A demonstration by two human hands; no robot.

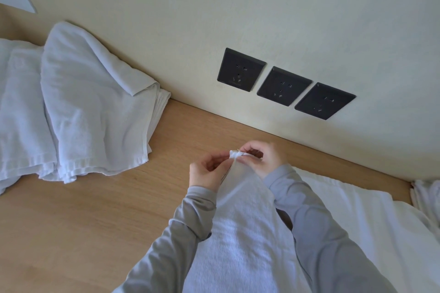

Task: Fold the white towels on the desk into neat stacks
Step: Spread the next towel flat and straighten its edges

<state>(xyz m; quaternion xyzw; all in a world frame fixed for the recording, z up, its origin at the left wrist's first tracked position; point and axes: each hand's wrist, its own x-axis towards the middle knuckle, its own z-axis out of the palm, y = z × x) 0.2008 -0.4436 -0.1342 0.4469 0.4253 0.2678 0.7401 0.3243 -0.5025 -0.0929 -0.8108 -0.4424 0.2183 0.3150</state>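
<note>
Left hand (208, 170) and right hand (264, 158) both pinch one bunched corner of a white terry towel (242, 240), held over the wood-grain tabletop (95, 221). The towel's lower end is cut off by the frame. Rumpled towels (90, 107) lie left, against the wall (214, 7). A flat towel (362, 211) lies right, partly hidden by a grey sleeve (321, 233).

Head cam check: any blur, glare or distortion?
Head view: soft light, no glare; the back edge of the light wooden desk bows, wide-angle distortion; three black square wall sockets sharp; flat white towel at right nearly blown out, weave lost; left hand and right hand pinching the held white towel look slightly soft.
</note>
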